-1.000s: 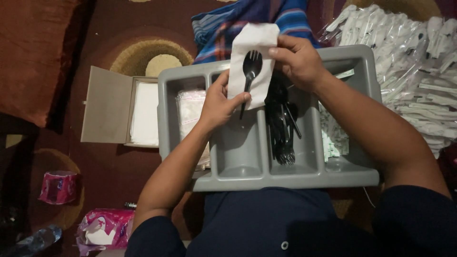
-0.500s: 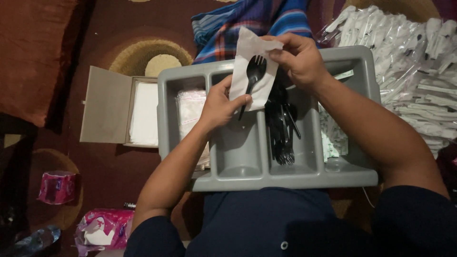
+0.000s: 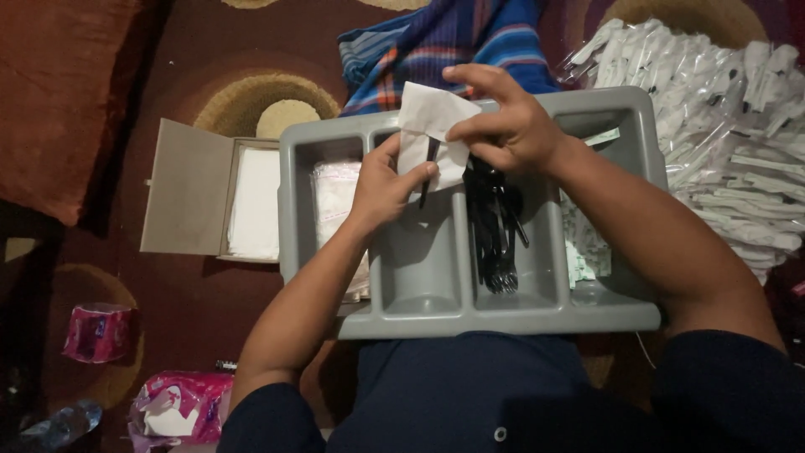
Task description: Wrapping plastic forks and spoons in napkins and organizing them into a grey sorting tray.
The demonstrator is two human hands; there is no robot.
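Napkin of white paper [image 3: 432,134], flat half a second ago, is now folded over the black plastic fork [image 3: 429,168]. Both hands grip it above the grey plastic divided tray [image 3: 419,302]: left hand [image 3: 381,184] pinching the lower edge, right hand [image 3: 503,126] pressing the fold.

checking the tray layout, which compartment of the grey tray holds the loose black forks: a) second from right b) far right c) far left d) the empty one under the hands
a, the black forks lie in the grey tray compartment second from right.
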